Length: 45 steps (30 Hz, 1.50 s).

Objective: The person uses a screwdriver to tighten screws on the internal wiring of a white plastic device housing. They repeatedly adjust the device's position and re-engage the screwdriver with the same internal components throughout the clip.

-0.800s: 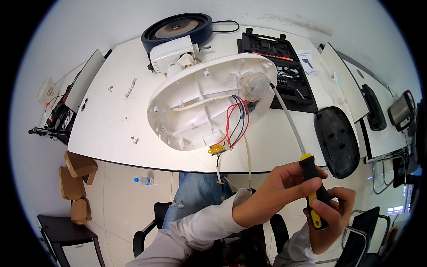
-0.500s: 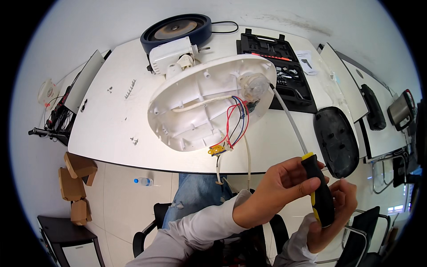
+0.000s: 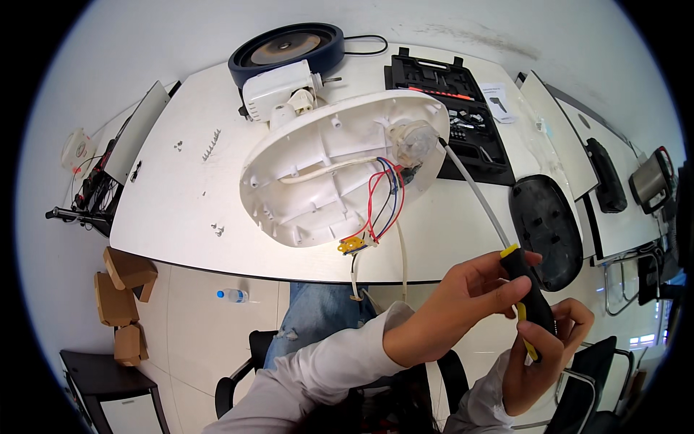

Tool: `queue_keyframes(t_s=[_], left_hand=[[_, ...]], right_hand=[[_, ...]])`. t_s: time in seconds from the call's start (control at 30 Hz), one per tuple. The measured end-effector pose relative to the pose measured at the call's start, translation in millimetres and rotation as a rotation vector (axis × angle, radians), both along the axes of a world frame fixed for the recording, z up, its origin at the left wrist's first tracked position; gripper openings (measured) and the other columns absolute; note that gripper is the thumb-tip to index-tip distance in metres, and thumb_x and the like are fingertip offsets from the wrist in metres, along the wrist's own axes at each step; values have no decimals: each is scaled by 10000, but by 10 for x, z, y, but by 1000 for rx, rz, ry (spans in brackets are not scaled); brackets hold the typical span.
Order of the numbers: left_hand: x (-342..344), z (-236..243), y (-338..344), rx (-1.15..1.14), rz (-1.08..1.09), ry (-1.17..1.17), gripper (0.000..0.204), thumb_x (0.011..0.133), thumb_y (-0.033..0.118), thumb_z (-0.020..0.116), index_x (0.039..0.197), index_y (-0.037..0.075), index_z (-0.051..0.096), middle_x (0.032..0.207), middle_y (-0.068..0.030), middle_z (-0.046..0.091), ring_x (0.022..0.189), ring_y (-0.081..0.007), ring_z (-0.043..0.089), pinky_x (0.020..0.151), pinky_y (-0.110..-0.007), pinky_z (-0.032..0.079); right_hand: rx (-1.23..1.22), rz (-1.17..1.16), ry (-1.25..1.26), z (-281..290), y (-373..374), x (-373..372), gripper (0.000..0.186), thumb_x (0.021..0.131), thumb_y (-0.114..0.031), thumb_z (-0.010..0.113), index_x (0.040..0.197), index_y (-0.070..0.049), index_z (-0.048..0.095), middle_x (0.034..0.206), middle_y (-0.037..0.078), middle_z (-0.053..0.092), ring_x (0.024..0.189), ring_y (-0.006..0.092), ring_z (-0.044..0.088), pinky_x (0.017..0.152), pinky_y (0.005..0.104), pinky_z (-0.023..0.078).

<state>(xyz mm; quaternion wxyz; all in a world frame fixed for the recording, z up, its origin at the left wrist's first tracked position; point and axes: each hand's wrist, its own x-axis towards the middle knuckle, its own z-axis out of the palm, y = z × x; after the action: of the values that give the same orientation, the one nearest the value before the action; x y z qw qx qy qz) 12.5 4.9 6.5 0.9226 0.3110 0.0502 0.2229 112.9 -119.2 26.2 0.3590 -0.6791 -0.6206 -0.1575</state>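
My left hand (image 3: 459, 307) is closed around the upper handle of a long screwdriver (image 3: 538, 304) with a black and yellow grip. My right hand (image 3: 542, 358) grips the lower end of the same handle. The shaft slants up to the left, its tip by the edge of a round, cloudy-clear part (image 3: 416, 145). I cannot tell whether they touch. That part sits in an upturned white oval fan base (image 3: 289, 199). Red, blue and black wires run from it to a small yellow piece (image 3: 352, 244) at the base's near rim. A white motor housing (image 3: 278, 90) adjoins the base.
A dark blue round weighted disc (image 3: 329, 50) lies behind the motor. An open black tool case (image 3: 470, 134) is at the back right, with a black oval cover (image 3: 546, 231) nearer. Loose screws (image 3: 211, 145) lie on the left of the white table (image 3: 166, 210).
Both hands have shifted slightly right with the screwdriver handle, and the right fingers have changed their hold on its end. The tip and the fan base look unmoved.
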Motion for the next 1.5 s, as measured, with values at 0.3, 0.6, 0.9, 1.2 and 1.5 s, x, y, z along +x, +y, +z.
queue_keyframes(t_s=[0.3, 0.6, 0.9, 1.2, 1.5], left_hand=[[45, 51, 27, 19, 83, -20, 511, 871, 83, 598, 1317, -11, 367, 1170, -165, 572, 1113, -196, 537, 979, -331, 404], [32, 71, 11, 15, 30, -81, 544, 894, 133, 569, 1363, 15, 320, 1277, -159, 501, 1139, -193, 515, 976, -324, 387], [14, 101, 54, -15, 100, -60, 509, 891, 108, 579, 1334, 9, 347, 1225, -165, 531, 1085, -194, 547, 944, -322, 432], [0, 115, 43, -137, 47, -184, 460, 893, 118, 571, 1284, 16, 352, 1320, -188, 450, 1159, -225, 512, 997, -355, 402], [-28, 98, -43, -209, 68, -50, 527, 897, 143, 582, 1351, 50, 332, 1205, -107, 532, 1093, -170, 535, 947, -322, 432]], right_hand=[[139, -202, 372, -131, -24, -17, 527, 935, -442, 356, 1189, 11, 446, 1083, 190, 492, 894, 262, 512, 712, 335, 417], [103, -194, -26, 3, 57, -47, 347, 739, 68, 528, 918, -228, 561, 1169, 144, 398, 983, 291, 507, 745, 338, 443], [134, 14, -159, -3, 5, 93, 303, 840, -75, 530, 1102, -226, 555, 1244, 141, 417, 976, 291, 490, 743, 362, 432], [246, -15, -47, -104, 98, 46, 295, 911, -248, 478, 1205, -265, 477, 1203, 140, 371, 1035, 314, 459, 823, 430, 418], [290, 115, -20, -114, 144, 20, 443, 848, -384, 607, 1253, -360, 429, 1181, 107, 398, 1040, 298, 473, 770, 398, 485]])
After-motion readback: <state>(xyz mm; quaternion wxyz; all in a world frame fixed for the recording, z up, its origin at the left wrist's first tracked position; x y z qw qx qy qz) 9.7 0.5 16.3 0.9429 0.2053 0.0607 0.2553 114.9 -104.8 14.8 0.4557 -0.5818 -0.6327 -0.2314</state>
